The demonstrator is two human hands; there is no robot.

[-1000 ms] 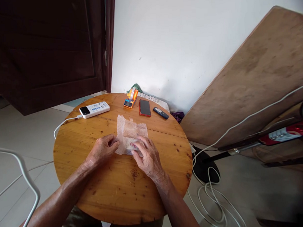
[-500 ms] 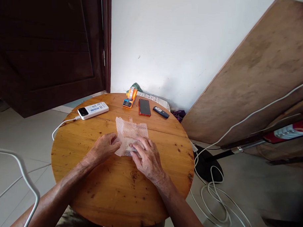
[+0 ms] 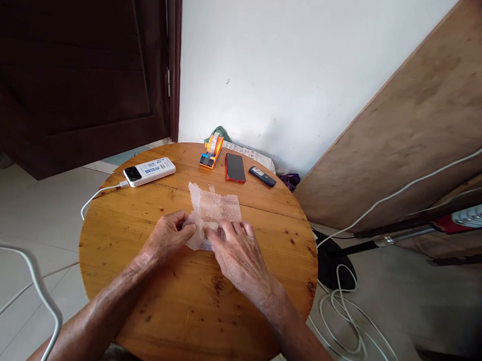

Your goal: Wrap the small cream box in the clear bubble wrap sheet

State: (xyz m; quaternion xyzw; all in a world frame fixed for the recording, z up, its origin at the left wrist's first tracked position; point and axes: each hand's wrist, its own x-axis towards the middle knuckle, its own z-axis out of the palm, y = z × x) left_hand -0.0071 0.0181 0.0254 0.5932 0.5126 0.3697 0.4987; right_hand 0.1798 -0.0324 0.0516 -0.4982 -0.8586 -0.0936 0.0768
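Observation:
A sheet of bubble wrap [image 3: 218, 202] lies on the round wooden table, its near part folded up around something mostly hidden. My left hand [image 3: 169, 235] pinches the wrap's left edge between thumb and fingers. Over the near right part bends my right hand [image 3: 237, 251], its fingers curled down onto the wrap and the thumb close to the middle. What lies beneath that hand cannot be made out; only a pale, bluish patch shows by the thumb.
Beyond the wrap on the table [image 3: 174, 319] are a white power bank [image 3: 151, 171] with a cable, an orange tape dispenser [image 3: 211, 151], a red-cased phone [image 3: 235, 167] and a dark blue handheld device [image 3: 262, 176]. A wall [image 3: 300, 68] stands behind.
My left hand has closed on the wrap's left edge. The right hand has turned, its fingers curling further over the wrap. The whole view has shifted slightly.

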